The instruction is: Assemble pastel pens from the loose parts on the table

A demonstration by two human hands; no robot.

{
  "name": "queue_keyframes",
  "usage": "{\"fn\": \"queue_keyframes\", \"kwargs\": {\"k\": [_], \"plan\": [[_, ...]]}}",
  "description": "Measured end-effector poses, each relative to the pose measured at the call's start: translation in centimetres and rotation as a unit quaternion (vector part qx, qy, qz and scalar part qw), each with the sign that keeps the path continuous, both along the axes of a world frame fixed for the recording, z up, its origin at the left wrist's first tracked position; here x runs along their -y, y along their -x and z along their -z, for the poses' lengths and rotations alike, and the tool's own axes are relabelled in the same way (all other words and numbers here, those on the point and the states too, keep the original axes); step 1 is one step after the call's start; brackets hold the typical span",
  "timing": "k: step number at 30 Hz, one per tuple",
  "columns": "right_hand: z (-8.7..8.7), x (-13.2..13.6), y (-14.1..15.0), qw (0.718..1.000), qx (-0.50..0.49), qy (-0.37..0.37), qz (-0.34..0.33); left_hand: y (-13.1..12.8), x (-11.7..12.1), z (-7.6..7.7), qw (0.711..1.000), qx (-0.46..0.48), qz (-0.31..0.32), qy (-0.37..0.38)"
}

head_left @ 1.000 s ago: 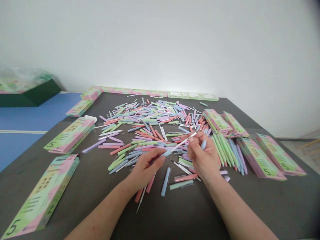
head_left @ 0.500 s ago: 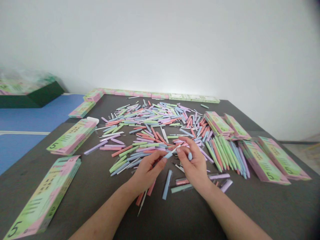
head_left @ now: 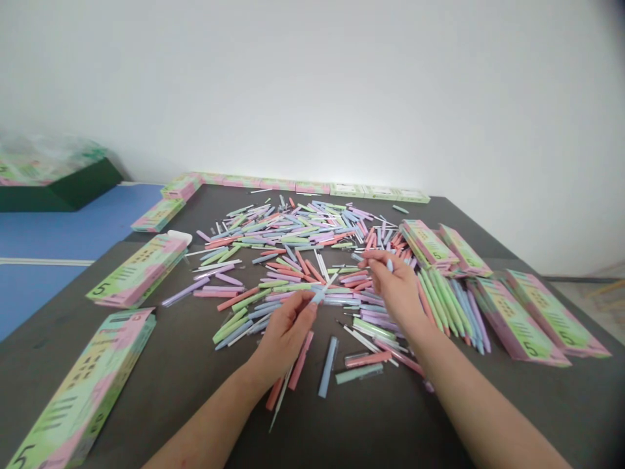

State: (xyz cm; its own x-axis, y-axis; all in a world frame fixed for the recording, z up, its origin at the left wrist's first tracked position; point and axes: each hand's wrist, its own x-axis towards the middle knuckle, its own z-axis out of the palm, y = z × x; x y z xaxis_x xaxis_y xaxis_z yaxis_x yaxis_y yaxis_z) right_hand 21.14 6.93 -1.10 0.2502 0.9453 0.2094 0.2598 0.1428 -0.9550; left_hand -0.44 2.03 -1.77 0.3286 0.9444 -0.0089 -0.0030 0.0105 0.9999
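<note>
Left hand [head_left: 286, 342] pinching a slim pale-blue pen-shaped stick [head_left: 318, 297], right hand [head_left: 398, 290] closed on a small pale-blue piece [head_left: 389, 265], both over a loose heap of pastel sticks [head_left: 288, 241] on a dark worktop [head_left: 170, 345]; pink-and-green boxes [head_left: 139, 272] printed with a large "5" nearby.

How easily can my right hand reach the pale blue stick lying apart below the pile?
Probably yes: the right hand is close to the pale blue stick, with only low loose sticks between them. It is pinching a small pale blue piece, though, which it may need to drop first.
</note>
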Motion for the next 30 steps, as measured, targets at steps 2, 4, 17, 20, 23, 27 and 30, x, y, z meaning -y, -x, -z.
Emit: {"fn": "queue_keyframes", "kwargs": {"k": [2, 4, 17, 20, 23, 27, 30], "plan": [[-0.1, -2.8, -1.5, 0.983, 0.176, 0.037, 0.048, 0.0, 0.0, 0.0, 1.0, 0.023, -0.014, 0.015], [0.0, -5.4, -2.5, 0.917, 0.378, 0.12, 0.042, 0.1, 0.0, -0.1, 0.999, 0.032, -0.024, 0.021], [2.5, -12.0, -2.4, 0.837, 0.523, 0.158, -0.03, 0.5, 0.1, -0.7, 0.997, 0.045, -0.052, 0.039], [2.7, -12.4, -2.4, 0.833, 0.529, 0.153, -0.047, 0.6, 0.2, -0.7, 0.996, 0.044, -0.055, 0.046], [2.7, -12.7, -2.2, 0.83, 0.534, 0.147, -0.066, 0.6, 0.3, -0.5, 0.996, 0.044, -0.063, 0.053], [2.6, -13.0, -2.1, 0.821, 0.547, 0.139, -0.084, 0.6, 0.3, -0.3, 0.995, 0.04, -0.068, 0.059], [2.5, -13.0, -2.1, 0.816, 0.555, 0.129, -0.101, 0.6, 0.2, -0.4, 0.995, 0.04, -0.065, 0.06]]}}
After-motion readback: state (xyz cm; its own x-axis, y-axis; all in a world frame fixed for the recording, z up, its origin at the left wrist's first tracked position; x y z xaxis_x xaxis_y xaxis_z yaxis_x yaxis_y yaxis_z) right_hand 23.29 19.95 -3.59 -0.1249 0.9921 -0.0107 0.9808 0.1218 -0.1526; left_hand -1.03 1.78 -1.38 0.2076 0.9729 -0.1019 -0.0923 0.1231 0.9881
